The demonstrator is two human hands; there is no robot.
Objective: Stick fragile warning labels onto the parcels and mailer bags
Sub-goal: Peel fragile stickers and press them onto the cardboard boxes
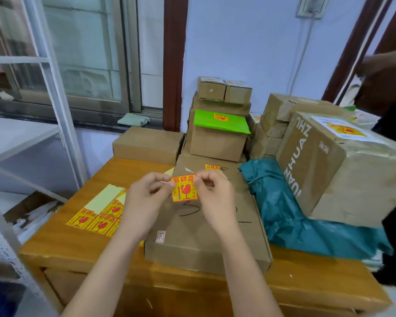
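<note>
A yellow and red fragile label [184,189] hangs in the air between my two hands, above a flat cardboard parcel [206,229] with black pen marks. My left hand [144,197] pinches the label's top left corner. My right hand [215,193] pinches its top right corner. Another label [212,167] is stuck near the parcel's far edge. A sheet of more labels [98,213], partly peeled to pale backing, lies on the wooden table [82,243] to the left.
A teal mailer bag [288,209] lies right of the flat parcel, under a large labelled box [325,165]. Stacked boxes and a labelled green mailer [220,121] stand behind. Another person's arm [384,60] reaches in at the upper right. A white metal rack [55,88] stands left.
</note>
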